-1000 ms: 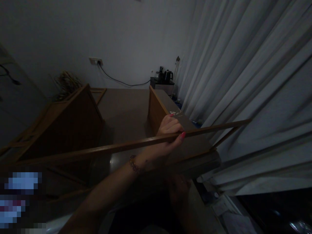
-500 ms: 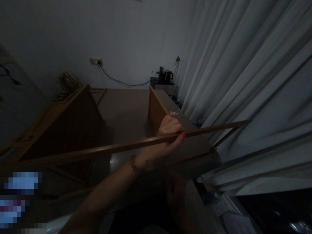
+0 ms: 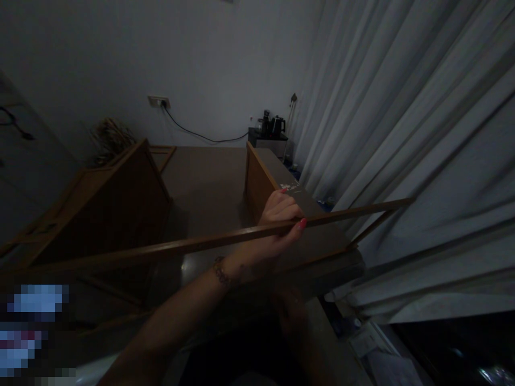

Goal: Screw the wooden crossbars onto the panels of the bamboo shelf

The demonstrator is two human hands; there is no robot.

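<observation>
A long wooden bar (image 3: 189, 244), part of a brown wooden frame, crosses the view from lower left to the right. My left hand (image 3: 281, 212) is closed around it right of the middle, thumb on the near side, red nails showing; a patterned bracelet sits on the wrist. Lower down, close to my body, my right hand (image 3: 293, 308) hangs in deep shadow below the bar. Its fingers are dim and smeared, so neither their pose nor anything in them can be made out.
Brown wooden panels (image 3: 108, 214) stand at left, another (image 3: 259, 182) beyond my left hand. Pale curtains (image 3: 386, 123) hang along the right. A black kettle (image 3: 277, 126) stands on a small cabinet at the back; a black cord (image 3: 201, 136) runs to the wall socket (image 3: 159, 102). Papers (image 3: 392, 364) lie lower right.
My right hand has shifted slightly in the shadow. My left hand keeps its hold on the wooden bar, and the bar stays in place.
</observation>
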